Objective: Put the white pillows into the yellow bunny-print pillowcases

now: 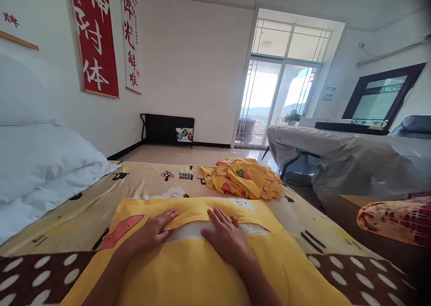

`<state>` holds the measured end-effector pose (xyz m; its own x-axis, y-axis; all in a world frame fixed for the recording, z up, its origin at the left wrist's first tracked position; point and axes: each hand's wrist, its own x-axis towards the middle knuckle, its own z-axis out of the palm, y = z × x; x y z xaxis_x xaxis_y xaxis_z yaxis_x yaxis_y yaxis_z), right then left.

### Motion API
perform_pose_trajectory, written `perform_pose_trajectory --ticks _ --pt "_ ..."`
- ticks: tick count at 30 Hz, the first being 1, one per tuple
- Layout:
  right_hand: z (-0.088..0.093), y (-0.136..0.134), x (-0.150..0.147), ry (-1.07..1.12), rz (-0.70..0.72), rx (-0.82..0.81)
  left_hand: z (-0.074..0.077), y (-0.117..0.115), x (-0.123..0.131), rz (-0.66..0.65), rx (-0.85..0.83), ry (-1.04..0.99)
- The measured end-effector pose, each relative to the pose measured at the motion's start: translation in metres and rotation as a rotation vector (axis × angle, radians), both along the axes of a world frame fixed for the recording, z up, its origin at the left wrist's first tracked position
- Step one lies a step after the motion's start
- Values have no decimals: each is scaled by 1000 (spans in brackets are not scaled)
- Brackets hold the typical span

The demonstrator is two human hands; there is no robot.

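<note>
— So, where exactly the yellow pillowcase (pixel 202 270)?
— Flat on the patterned bedsheet (pixel 67 216), right in front, filled out and taking up the bottom middle of the view.
— And the hands?
— Left hand (pixel 153 232) and right hand (pixel 227 234) both palm-down on it, fingers stretched out, closed on nothing. Resting at a crosswise slit, with the white pillow (pixel 188 233) showing inside.
— Why flat like that?
— Likely to press the cloth down against the stuffing and keep the slit's edges in place.
— Pointing which way?
— Long axis seemingly running away from the body toward the far side of the bed, with the slit lying across it, left to right. Near end cut off by the frame, so not certain.
— Anything else about?
— Crumpled yellow cloth (pixel 244 178) just beyond the far edge, apart from both hands; white duvet (pixel 40 162) bunched on the left; covered sofa (pixel 336 153) off to the right.
</note>
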<state>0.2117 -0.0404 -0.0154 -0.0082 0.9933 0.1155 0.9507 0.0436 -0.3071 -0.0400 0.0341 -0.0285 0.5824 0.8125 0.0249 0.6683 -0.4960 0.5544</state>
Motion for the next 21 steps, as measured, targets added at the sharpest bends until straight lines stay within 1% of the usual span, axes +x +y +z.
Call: perform_pose_trajectory --ticks 3,5,9,11,13,15,17,19,21 --pt "-4 0 1 -31 -3 42 6 1 -14 13 -31 25" --pt "-2 0 1 -52 -3 52 10 1 -26 57 -54 31" --pt "0 -2 2 -83 16 68 12 4 -53 154 -18 21" --pt "1 -5 2 -97 14 97 13 4 -63 157 -35 10" --pt "3 -11 -3 -113 29 172 14 2 -68 144 -79 -19" --pt "4 -20 -14 -119 103 279 17 0 -71 130 -120 -43" --pt "2 -32 -31 -113 267 350 18 -3 -71 117 -145 -44" --pt "-2 -42 -51 -102 456 340 19 -4 -70 111 -133 -31" --pt "-6 -49 -70 -85 566 301 18 -4 -71 114 -104 -12"
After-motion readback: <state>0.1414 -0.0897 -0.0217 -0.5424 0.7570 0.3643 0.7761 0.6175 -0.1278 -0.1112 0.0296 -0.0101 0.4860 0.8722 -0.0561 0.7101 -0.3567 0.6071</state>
